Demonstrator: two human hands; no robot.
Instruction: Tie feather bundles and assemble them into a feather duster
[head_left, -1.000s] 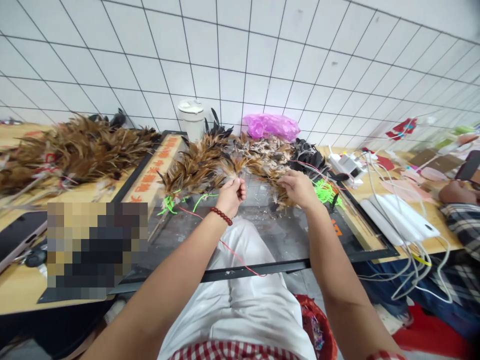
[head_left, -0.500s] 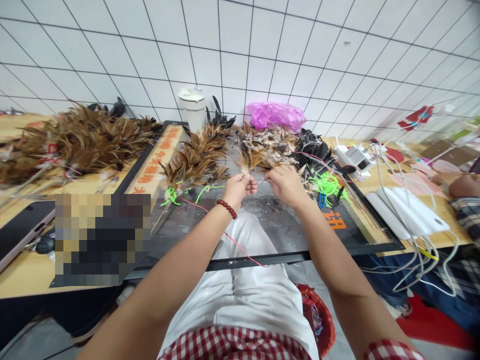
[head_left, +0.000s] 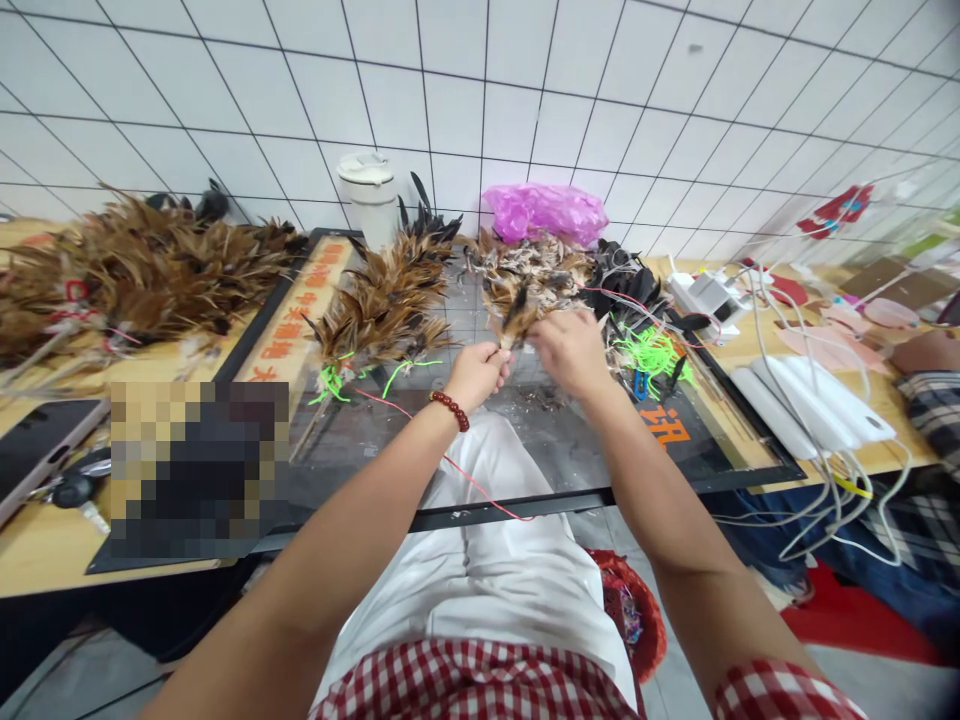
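1. Note the occlusions first. Your left hand (head_left: pixel 480 372) covers the root of the feather tuft (head_left: pixel 517 320), so the bound or bare end is hidden.
2. Your right hand (head_left: pixel 574 350) shows mainly its back; its fingertips are hard to make out against the feathers. Whether they pinch anything or touch the tuft, you cannot tell.
3. A pixelated patch (head_left: pixel 199 470) masks part of the tabletop at left. At the right edge, a co-worker's checked sleeve (head_left: pixel 934 415) is cut off.
4. Left-hand state: thumb and fingers are closed on the tuft's lower end. Right-hand state: the fingers are bent, just beside the tuft; their grip is indeterminate.
5. Tuft location: above the black-framed glass panel (head_left: pixel 562 455), between your hands, at the near side of the mixed feather heap (head_left: pixel 540 265).
6. Tuft orientation: the long axis runs away from you, leaning slightly right; the feather tips point toward the wall, the root toward you. Individual tips merge with the heap behind.
7. Left of the tuft lies a brown feather bundle (head_left: pixel 390 300), its long axis slanting away and to the right, dark tips at the far end.
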